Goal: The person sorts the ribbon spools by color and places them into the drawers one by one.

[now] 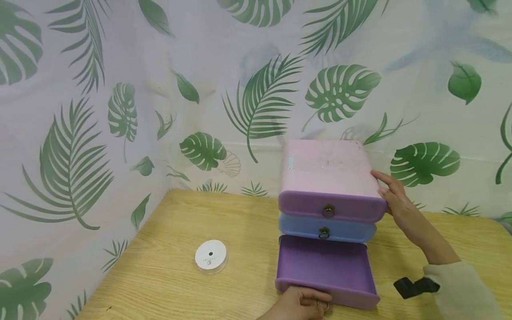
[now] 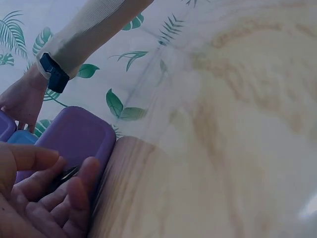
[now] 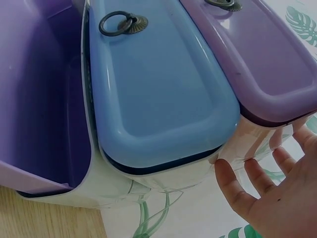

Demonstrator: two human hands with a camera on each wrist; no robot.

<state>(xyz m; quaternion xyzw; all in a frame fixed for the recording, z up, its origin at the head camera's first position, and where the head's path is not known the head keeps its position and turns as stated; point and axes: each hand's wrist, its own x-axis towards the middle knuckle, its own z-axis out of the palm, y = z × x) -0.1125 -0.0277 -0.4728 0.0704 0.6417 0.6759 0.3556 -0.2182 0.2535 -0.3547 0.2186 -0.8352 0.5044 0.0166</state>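
A small three-drawer unit [image 1: 328, 171] with a pale pink top stands on the table. Its top purple drawer [image 1: 296, 206] and middle blue drawer [image 1: 300, 225] are closed, each with a ring pull. The bottom purple drawer [image 1: 326, 262] is pulled out, and its visible inside holds nothing. At that drawer's front, my left hand [image 1: 300, 304] has its fingers curled about the metal ring pull [image 2: 67, 174]. My right hand [image 1: 400, 206] steadies the unit's right side, its extended fingertips [image 3: 230, 186] against the wall beside the upper drawers, as the right wrist view shows.
A white round spool [image 1: 210, 255] lies on the wooden table [image 1: 168, 275], left of the unit. Behind the table hangs a leaf-printed cloth [image 1: 256, 53], which also covers the left side.
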